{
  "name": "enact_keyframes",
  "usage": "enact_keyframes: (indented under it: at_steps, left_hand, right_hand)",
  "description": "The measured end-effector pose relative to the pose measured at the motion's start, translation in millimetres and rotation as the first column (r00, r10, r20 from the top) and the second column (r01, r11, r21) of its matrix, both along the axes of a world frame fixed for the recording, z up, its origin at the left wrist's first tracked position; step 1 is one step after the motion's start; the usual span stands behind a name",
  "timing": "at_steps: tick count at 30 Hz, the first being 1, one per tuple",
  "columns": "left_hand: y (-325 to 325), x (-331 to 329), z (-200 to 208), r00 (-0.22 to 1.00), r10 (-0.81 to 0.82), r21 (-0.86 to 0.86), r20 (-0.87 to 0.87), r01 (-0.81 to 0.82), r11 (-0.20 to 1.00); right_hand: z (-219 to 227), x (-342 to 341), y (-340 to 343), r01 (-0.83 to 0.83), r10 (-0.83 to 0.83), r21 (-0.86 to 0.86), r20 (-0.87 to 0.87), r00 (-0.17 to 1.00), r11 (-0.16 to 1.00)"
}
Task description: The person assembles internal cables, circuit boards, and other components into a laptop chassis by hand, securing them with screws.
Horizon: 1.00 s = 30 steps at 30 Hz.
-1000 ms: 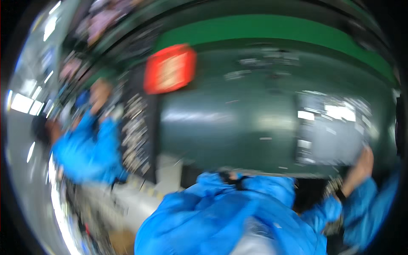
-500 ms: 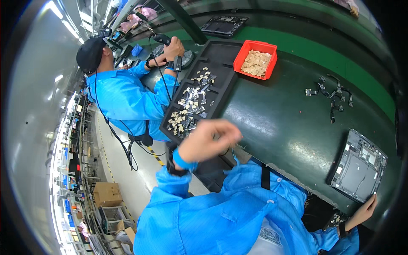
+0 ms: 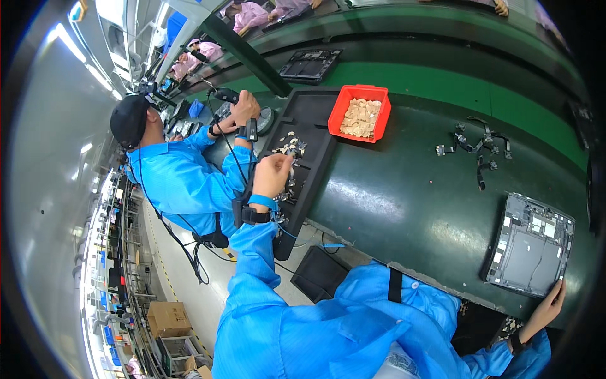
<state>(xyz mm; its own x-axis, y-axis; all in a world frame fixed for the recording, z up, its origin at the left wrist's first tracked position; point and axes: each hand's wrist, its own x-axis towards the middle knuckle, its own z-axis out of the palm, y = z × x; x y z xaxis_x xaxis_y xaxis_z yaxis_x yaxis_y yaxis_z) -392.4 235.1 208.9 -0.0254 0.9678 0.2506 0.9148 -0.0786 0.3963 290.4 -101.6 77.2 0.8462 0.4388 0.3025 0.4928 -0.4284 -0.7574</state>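
My left hand (image 3: 271,177) is over the black compartment tray (image 3: 314,180) at the left of the bench, fingers pinched together; anything between them is too small to make out. Small parts (image 3: 291,144), pale pieces and dark bits mixed, lie in the tray around the fingertips, and my wrist covers some of them. At the far right lies an opened tablet-like device (image 3: 529,247), its circuit board and inner housing showing. My right hand (image 3: 548,307) grips its near right corner.
A red bin (image 3: 386,118) of pale flat pieces adjoins the tray. Several dark flex-cable parts (image 3: 478,144) lie beyond the device. Another opened device (image 3: 310,66) sits at the back near a green post (image 3: 249,54). A co-worker in blue (image 3: 183,180) works at left with a hand tool.
My left hand has moved away from my body, up to the parts in the black tray. My right hand stays at the device's corner. The whole view has shifted slightly.
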Motion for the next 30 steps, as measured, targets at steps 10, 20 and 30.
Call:
enact_keyframes:
  at_steps: [10, 20, 30]
  left_hand:
    - [-26.0, 101.7, 86.8, 0.902, -0.370, 0.157, 0.221, 0.342, 0.927]
    - [-17.4, 317.9, 26.8, 0.206, -0.886, 0.211, 0.415, 0.926, 0.314]
    - [-13.6, 332.0, -16.8, 0.386, -0.535, 0.204, 0.751, 0.635, 0.745]
  right_hand:
    - [78.8, -54.3, 16.0, 0.059, -0.103, 0.321, 0.123, 0.987, 0.945]
    - [169.7, -159.9, 203.8, -0.901, 0.901, 0.003, -0.023, 0.433, 0.433]
    - [108.2, -166.4, 236.9, -0.842, 0.940, 0.428, -0.063, 0.335, 0.329]
